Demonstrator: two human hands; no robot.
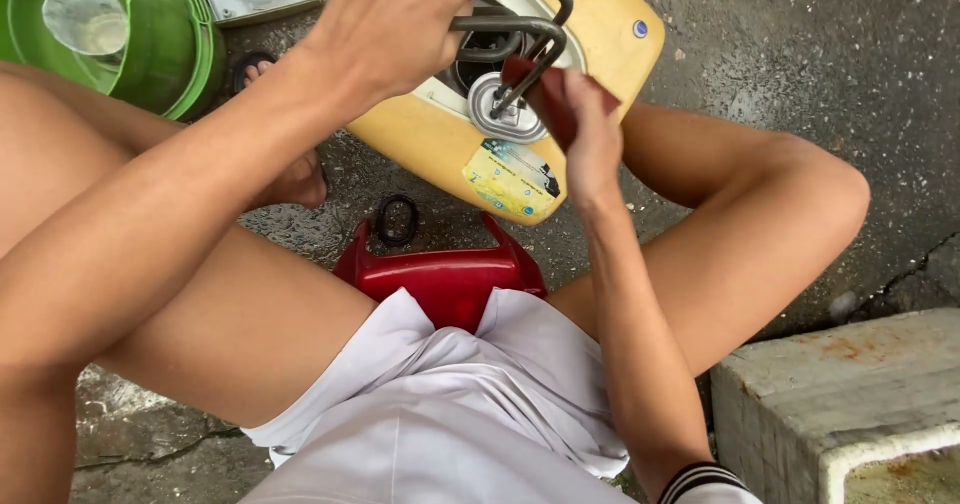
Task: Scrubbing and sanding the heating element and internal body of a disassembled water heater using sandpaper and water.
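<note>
1. Two hands work over one bent metal heating element (520, 24): my left hand (395, 19) has its fingers clamped on the loops, and my right hand (590, 129) pinches one dark red abrasive pad (550, 99) against a rod.
2. One yellow casing (430, 144) lies beneath on the concrete floor (800, 54).
3. One red stool (445, 279), one green tub (150, 44) and one concrete block (840, 394) surround me.

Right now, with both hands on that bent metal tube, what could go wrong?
The left hand grips the looped metal tube in mid-air while the right hand presses a dark red abrasive pad against it; a slip might scrape the fingers. The tube hangs over the yellow casing, so a lost grip could drop it there. The person sits low on a red stool on wet-looking concrete, so footing may be slippery.
</note>
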